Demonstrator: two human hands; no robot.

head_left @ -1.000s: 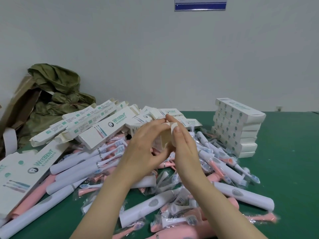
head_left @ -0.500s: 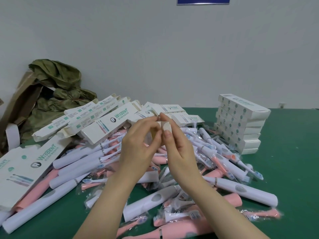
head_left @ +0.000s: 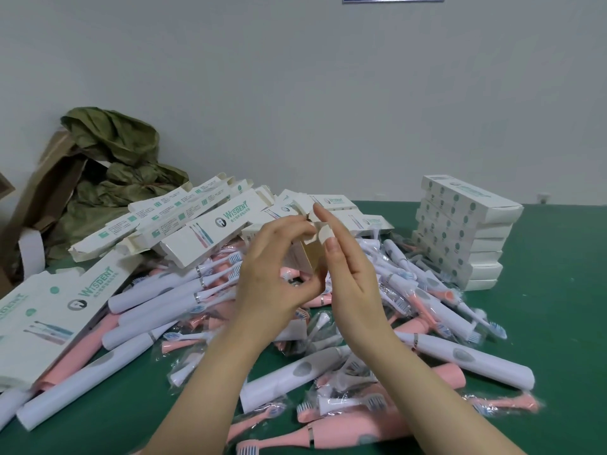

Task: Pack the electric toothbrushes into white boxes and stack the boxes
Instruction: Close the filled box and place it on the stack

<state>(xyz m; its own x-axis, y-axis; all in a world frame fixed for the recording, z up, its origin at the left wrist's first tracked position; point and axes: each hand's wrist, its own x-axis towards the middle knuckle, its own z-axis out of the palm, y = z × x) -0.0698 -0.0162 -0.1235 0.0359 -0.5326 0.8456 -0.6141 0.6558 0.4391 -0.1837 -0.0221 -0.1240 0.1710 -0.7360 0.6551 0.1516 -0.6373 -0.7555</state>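
A small packing workshop: a green worktop (head_left: 558,323) against a bare white wall (head_left: 295,93) carries a loose heap of electric toothbrushes (head_left: 157,300). Behind the heap lie open cartons (head_left: 210,224); right of it stands a stack of closed white boxes (head_left: 466,231).

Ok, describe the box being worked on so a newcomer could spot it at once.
Over the toothbrush heap on the green table, two hands meet. The left hand grips a white box whose end flap the right hand touches. Unlike the other boxes, it is held up, end open.
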